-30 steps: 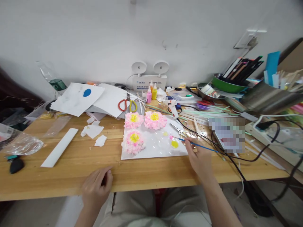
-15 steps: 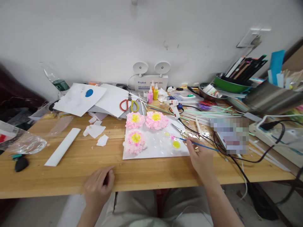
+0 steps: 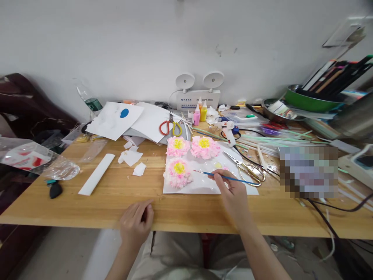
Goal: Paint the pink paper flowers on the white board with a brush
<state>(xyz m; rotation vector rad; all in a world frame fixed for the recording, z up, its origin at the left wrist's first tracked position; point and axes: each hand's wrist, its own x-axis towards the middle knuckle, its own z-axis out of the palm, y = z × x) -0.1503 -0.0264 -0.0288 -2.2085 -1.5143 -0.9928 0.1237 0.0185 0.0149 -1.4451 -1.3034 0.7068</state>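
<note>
My right hand [image 3: 233, 192] is shut on a thin blue paintbrush [image 3: 227, 177] with a pinkish tip. The tip hovers close to the right side of the lower-left flower [image 3: 178, 173], whether touching I cannot tell. Three fluffy pink flowers with yellow centres lie on a white sheet [image 3: 201, 186], the other two being the upper-left flower [image 3: 177, 146] and upper-right flower [image 3: 204, 147]. Dabs of yellow and pink paint lie on the sheet, partly hidden by my right hand. My left hand [image 3: 136, 221] rests loosely curled at the table's front edge, thumb apart from the fingers, holding nothing.
Gold-handled scissors [image 3: 247, 171] lie at the sheet's right, beside a white glue gun [image 3: 229, 130] and its cable. Behind are paint bottles [image 3: 203, 112] and red-and-yellow-handled pliers [image 3: 171, 127]. White paper scraps [image 3: 131, 157] and a folded strip [image 3: 96, 175] lie left.
My right hand has carried the paintbrush left, from the paint dabs to the lower-left flower. My left hand stays at the table edge. The whole view has shifted as my head turned left.
</note>
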